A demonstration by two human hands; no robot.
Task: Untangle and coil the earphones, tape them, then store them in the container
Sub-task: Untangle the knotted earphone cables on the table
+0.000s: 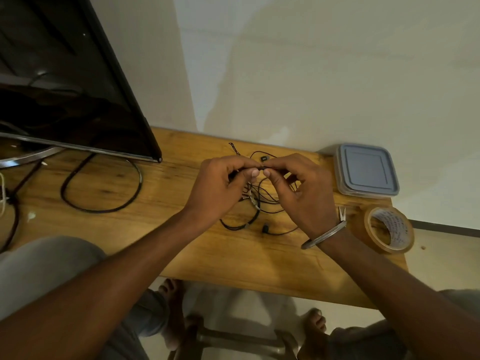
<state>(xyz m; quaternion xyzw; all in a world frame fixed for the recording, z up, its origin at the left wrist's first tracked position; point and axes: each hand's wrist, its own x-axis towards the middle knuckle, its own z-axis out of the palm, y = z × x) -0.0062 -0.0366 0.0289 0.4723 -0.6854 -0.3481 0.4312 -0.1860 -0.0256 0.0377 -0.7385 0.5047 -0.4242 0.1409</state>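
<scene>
pinching the tangled thin black earphone cord (255,201) between left hand (223,188) and right hand (304,193); tease loops apart gently, never yanking knots tighter.

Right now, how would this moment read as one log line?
stage: untangling | left hand: pinches earphones | right hand: pinches earphones | container: lid on | tape: untouched

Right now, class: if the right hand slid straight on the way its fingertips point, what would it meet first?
The left hand: its fingertips face the right hand along the same stretch of earphone cable; they look level, though one view leaves depth unsure.
</scene>
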